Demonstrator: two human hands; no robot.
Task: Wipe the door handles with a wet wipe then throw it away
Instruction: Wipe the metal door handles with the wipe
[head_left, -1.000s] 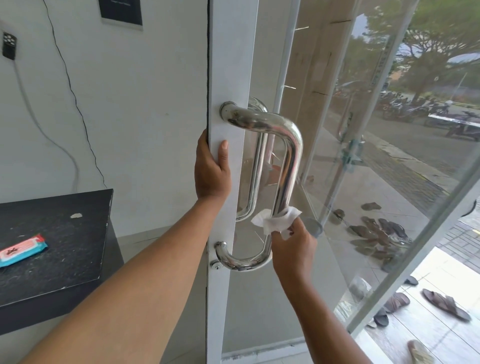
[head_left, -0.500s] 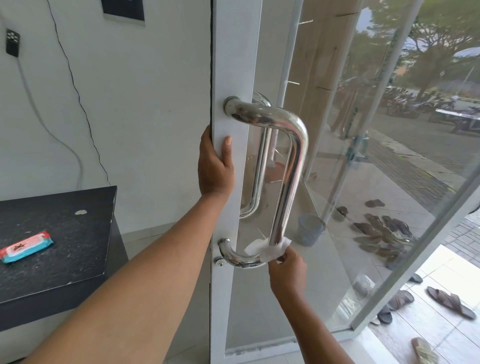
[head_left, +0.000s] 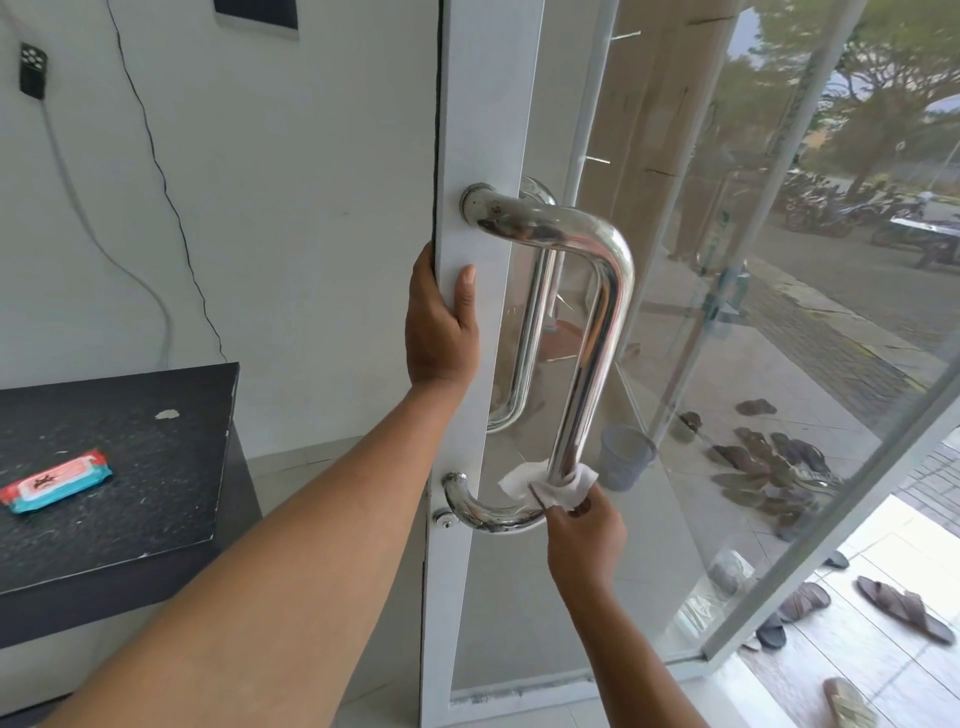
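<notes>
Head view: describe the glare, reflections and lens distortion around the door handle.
Head view: the chrome handle carries bright streaks and warped reflections along its tube; the glass panel mirrors trees and pavement faintly over the sandals outside; the wide-angle lens tilts the door frame; the bottom right corner is nearly blown out by daylight; the wet wipe stays sharp.

Left hand (head_left: 440, 332) grips flat; right hand (head_left: 587, 530) fingers (head_left: 582, 508) pinched.
</notes>
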